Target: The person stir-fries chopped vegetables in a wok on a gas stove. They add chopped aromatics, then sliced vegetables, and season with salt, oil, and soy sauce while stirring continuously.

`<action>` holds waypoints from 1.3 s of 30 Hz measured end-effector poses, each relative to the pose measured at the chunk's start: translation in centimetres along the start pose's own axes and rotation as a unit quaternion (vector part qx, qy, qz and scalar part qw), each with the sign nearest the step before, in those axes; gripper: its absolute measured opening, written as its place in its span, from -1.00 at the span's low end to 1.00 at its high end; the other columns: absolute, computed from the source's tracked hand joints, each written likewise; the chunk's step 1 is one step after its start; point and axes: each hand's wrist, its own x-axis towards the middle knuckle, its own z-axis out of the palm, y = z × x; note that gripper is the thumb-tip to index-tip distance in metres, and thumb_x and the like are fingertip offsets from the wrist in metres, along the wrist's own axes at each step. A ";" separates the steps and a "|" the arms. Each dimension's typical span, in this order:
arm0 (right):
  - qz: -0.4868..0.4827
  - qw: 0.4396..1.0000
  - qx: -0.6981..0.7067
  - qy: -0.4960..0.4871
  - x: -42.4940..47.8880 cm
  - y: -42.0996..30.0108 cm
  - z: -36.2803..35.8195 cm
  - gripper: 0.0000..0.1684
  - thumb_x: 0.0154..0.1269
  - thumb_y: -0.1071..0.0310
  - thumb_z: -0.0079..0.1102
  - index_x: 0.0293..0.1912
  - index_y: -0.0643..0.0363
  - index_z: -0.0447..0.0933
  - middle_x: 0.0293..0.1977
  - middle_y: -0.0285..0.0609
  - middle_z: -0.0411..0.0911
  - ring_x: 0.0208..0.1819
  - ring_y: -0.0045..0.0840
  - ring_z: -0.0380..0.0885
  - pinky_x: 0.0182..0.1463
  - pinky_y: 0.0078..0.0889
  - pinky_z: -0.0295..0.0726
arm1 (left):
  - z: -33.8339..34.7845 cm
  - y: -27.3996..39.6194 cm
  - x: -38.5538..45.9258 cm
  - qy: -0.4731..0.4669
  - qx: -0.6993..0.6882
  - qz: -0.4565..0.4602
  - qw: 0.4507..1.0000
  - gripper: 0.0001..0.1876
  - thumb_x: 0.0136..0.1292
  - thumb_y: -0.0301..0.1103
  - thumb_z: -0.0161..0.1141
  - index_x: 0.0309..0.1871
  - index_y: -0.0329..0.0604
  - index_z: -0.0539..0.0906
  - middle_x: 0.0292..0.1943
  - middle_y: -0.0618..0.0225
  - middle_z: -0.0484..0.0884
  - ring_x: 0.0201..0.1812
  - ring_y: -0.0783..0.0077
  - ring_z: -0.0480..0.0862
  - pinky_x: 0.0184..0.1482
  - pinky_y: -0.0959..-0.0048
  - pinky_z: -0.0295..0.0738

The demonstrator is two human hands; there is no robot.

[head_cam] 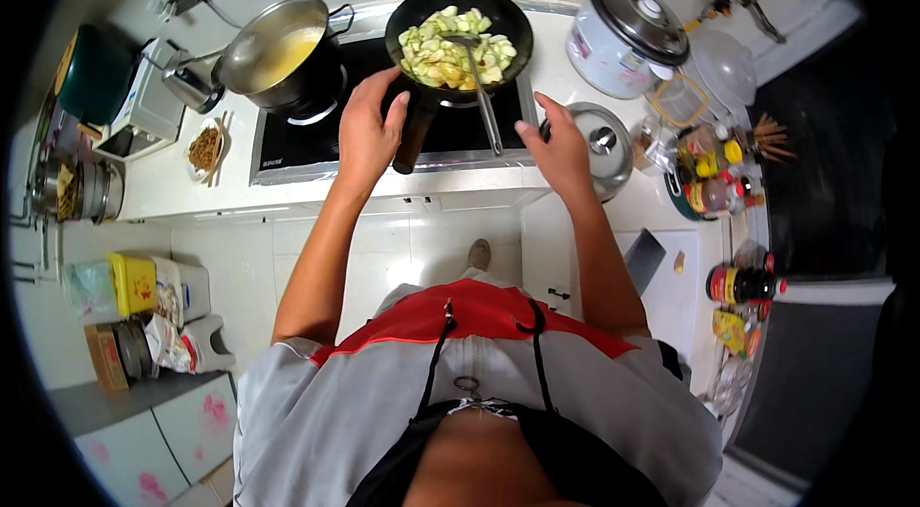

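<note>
A black wok [517, 18] sits on the right burner of the black gas stove [287, 151]. Chopped pale-green vegetable pieces [438, 50] fill its bottom, some with brown sauce on them. A metal spatula [489, 115] rests in the wok, its handle leaning over the near rim. My left hand [370, 122] hovers left of the wok's wooden handle [417, 137], fingers apart and holding nothing; its fingertips are near the rim. To the right of the spatula is my right hand [560, 147], also empty with fingers apart, beside a round metal lid [607, 140] that it partly covers.
A steel pot [277, 54] with yellow liquid occupies the left burner. Further left stand a plate of brown food with chopsticks [205, 151] and an electric kettle [190, 83]. A rice cooker [625, 40], seasoning bottles [708, 155] and a cleaver [643, 255] on a white board are at right.
</note>
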 end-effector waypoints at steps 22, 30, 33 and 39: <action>-0.112 0.823 -0.503 -0.237 7.2 -14.4 -6.5 -0.66 0.08 0.50 0.14 -0.08 0.18 0.53 -0.30 0.04 0.60 -0.30 -0.06 0.62 -0.19 -0.08 0.60 | 5.1 -6.2 -4.1 -0.238 -0.609 -0.595 0.468 -0.74 0.31 -0.20 0.28 -0.06 -0.11 0.58 -0.47 0.49 0.49 -0.53 0.64 0.42 -0.59 0.66 0.24; -0.174 0.779 -0.581 -0.163 10.8 -6.2 1.1 -0.77 0.13 0.50 0.07 -0.17 0.32 0.52 -0.37 0.05 0.62 -0.38 -0.17 0.67 -0.34 -0.19 0.66 | 5.3 -6.0 -4.1 -0.231 -0.611 -0.604 0.457 -0.82 0.25 -0.29 0.31 -0.25 -0.05 0.51 -0.53 0.48 0.49 -0.56 0.59 0.44 -0.58 0.60 0.27; -0.136 0.786 -0.569 -0.199 11.7 -8.6 -1.0 -0.74 0.14 0.46 0.11 -0.13 0.31 0.53 -0.35 0.05 0.62 -0.36 -0.16 0.68 -0.33 -0.17 0.66 | 5.4 -6.0 -4.1 -0.224 -0.600 -0.602 0.476 -0.81 0.30 -0.24 0.27 -0.14 -0.10 0.57 -0.51 0.48 0.48 -0.56 0.61 0.41 -0.61 0.63 0.21; -0.120 0.790 -0.577 -0.166 14.7 -14.3 -5.3 -0.79 0.20 0.32 0.16 -0.26 0.25 0.62 -0.42 0.04 0.64 -0.32 -0.12 0.66 -0.22 -0.08 0.64 | 5.2 -5.9 -4.4 -0.216 -0.607 -0.601 0.473 -0.81 0.28 -0.27 0.29 -0.17 -0.08 0.53 -0.51 0.46 0.49 -0.57 0.60 0.43 -0.61 0.62 0.24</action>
